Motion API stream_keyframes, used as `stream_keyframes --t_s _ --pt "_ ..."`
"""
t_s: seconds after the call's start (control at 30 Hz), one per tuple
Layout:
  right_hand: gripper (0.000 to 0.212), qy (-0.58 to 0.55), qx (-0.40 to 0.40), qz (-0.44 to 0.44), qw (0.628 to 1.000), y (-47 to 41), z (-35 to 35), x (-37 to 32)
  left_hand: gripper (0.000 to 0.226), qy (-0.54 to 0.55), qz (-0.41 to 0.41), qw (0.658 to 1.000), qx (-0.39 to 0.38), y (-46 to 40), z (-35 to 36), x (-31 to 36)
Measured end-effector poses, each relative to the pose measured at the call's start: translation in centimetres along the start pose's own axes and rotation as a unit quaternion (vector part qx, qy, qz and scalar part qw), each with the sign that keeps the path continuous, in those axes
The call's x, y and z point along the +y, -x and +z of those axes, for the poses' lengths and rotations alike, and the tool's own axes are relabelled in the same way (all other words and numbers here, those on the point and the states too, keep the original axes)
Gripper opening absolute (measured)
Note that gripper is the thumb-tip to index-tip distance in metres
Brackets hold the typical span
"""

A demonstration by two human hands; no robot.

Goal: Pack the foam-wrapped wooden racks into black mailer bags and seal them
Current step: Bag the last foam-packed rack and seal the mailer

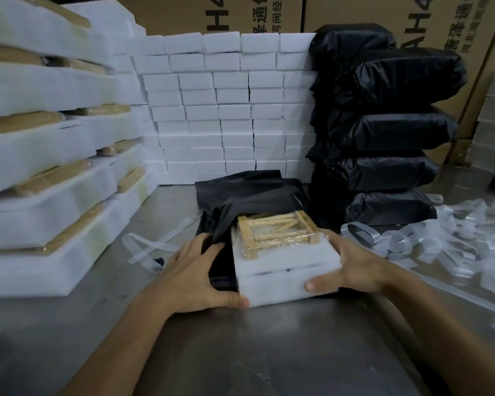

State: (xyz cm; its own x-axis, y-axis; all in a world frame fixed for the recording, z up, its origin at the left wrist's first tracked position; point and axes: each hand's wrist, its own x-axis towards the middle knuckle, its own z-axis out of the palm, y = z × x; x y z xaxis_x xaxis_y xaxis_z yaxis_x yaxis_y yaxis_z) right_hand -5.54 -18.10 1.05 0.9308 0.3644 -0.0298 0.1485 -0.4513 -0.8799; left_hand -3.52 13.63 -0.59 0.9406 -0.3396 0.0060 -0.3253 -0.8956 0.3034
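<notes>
A pale wooden rack of round sticks (pixel 277 230), covered with clear film and lying in white foam padding (pixel 286 270), was half inside a crumpled black plastic mailer bag (pixel 249 195) at the middle of the grey metal table (pixel 240 352). The left hand (pixel 195 278) held the bag's mouth and the foam's corner with curled fingers; the right hand (pixel 349 270) gripped the foam's other side. White foam blocks (pixel 226 110) stood behind, wrapped racks (pixel 49 138) at left, sealed black bags (pixel 383 132) at right beside clear peeled strips (pixel 440 238), before brown cartons (pixel 240 12).

A packing warehouse: printed cartons (pixel 217 12), stacked white foam blocks (pixel 226 110), sealed black mailers (pixel 389 124) on a steel table (pixel 240 352)
</notes>
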Motion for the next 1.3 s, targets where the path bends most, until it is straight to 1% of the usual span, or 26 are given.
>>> stream_keyframes --t_s 0.07,0.13,0.2,0.33,0.37,0.4,0.43,0.5,0.57,0.63,0.73,0.77,0.83,0.93,1.03,1.1,1.17,1.2,1.3 --pt "0.107 -0.004 0.029 -0.006 1.000 -0.2 0.1 0.3 0.139 -0.021 -0.004 1.000 -0.008 0.0 -0.1 0.1" --pt "0.104 -0.010 0.051 -0.008 0.999 -0.3 0.0 0.6 0.135 -0.039 0.015 0.999 0.000 -0.1 -0.3 0.2" --pt "0.101 -0.011 0.070 -0.006 0.997 -0.3 0.0 0.8 0.132 -0.039 0.026 0.998 0.028 -0.2 -0.5 0.3" --pt "0.095 0.005 0.138 -0.021 0.990 -0.4 -0.2 0.9 0.122 -0.008 0.030 0.991 0.130 -0.2 -1.0 0.2" --pt "0.092 0.002 0.157 -0.029 0.987 -0.4 -0.3 1.0 0.121 -0.008 0.036 0.990 0.136 -0.2 -1.0 0.2" --pt "0.088 -0.003 0.167 -0.036 0.985 -0.4 -0.4 1.1 0.120 -0.011 0.041 0.991 0.126 -0.2 -1.0 0.2" --pt "0.087 -0.003 0.163 -0.038 0.986 -0.3 -0.4 1.1 0.119 -0.014 0.040 0.994 0.105 -0.2 -0.8 0.2" --pt "0.093 0.030 0.125 -0.024 0.991 -0.3 -0.3 1.2 0.118 -0.009 0.025 0.998 0.063 -0.2 -0.4 0.2" --pt "0.103 0.108 0.117 0.008 0.987 -0.5 -0.2 1.3 0.126 -0.002 0.008 0.999 0.033 -0.4 0.1 0.1" --pt "0.105 0.151 0.118 0.009 0.981 -0.8 -0.3 1.4 0.137 -0.018 -0.001 1.000 0.007 -0.6 0.4 0.1" --pt "0.109 0.179 0.047 0.005 0.983 -1.4 -0.2 1.3 0.145 -0.040 -0.007 0.999 -0.004 -0.9 0.7 0.2" --pt "0.111 0.183 0.032 0.011 0.983 -1.7 0.0 1.4 0.146 -0.041 -0.005 0.999 -0.002 -1.0 0.8 0.2" --pt "0.118 0.141 0.030 0.009 0.989 -2.3 0.1 1.5 0.144 -0.037 0.002 0.999 0.004 -1.1 0.8 0.4" --pt "0.112 0.111 0.049 0.010 0.993 -2.7 0.1 1.8 0.138 -0.024 0.011 1.000 0.015 -1.1 0.7 0.6" --pt "0.116 0.106 0.084 0.032 0.990 -2.4 0.0 2.1 0.137 -0.012 0.019 0.999 0.026 -1.2 0.9 0.4" --pt "0.115 0.082 0.086 0.023 0.993 -2.3 0.1 1.9 0.138 -0.005 0.021 0.999 0.030 -1.3 0.9 0.2" --pt "0.113 0.086 0.077 0.017 0.993 -2.3 -0.1 1.5 0.137 0.005 0.022 0.999 0.027 -1.3 1.0 0.1" --pt "0.108 0.091 0.069 0.019 0.993 -2.4 -0.2 1.3 0.137 0.008 0.023 0.999 0.025 -1.3 1.0 0.0" --pt "0.079 0.058 0.032 0.013 0.998 -2.8 -0.5 0.4 0.137 0.016 0.023 0.999 0.023 -1.4 0.9 -0.2"
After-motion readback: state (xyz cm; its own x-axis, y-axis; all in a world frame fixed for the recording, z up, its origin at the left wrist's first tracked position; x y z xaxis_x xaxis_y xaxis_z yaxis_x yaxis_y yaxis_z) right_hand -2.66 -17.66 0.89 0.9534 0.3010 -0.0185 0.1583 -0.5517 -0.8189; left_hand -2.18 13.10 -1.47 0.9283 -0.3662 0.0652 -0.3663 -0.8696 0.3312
